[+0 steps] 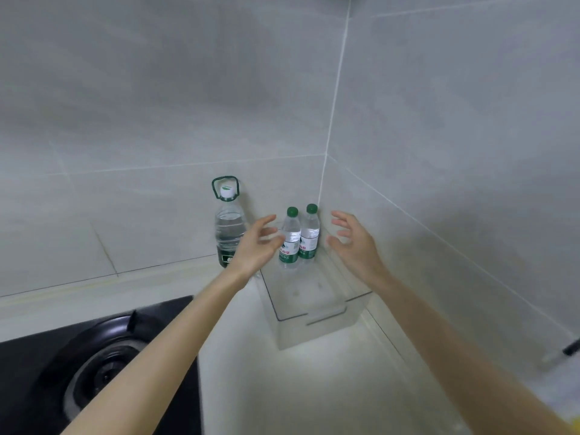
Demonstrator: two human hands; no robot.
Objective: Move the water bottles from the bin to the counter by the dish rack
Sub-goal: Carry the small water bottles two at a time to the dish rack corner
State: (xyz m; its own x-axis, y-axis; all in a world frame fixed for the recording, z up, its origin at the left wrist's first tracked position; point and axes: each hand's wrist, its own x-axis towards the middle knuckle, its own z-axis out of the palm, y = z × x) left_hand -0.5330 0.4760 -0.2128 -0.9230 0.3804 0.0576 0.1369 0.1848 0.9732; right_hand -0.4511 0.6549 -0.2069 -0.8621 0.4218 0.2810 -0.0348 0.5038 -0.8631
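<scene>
Two small water bottles with green caps stand upright side by side at the far end of a clear plastic bin (pixel 323 312) in the corner: the left bottle (pixel 290 243) and the right bottle (pixel 309 237). My left hand (pixel 255 244) hovers just left of them with fingers spread, holding nothing; its fingertips are close to the left bottle. My right hand (pixel 353 243) hovers just right of the pair, fingers spread and loosely curved, empty. A larger bottle (pixel 228 227) with a green carry handle stands on the counter left of the bin.
A black gas hob (pixel 94 365) lies at the lower left beside the pale counter (pixel 282 387). Tiled walls meet in a corner right behind the bin. A dark-tipped object (pixel 565 353) lies at the right edge.
</scene>
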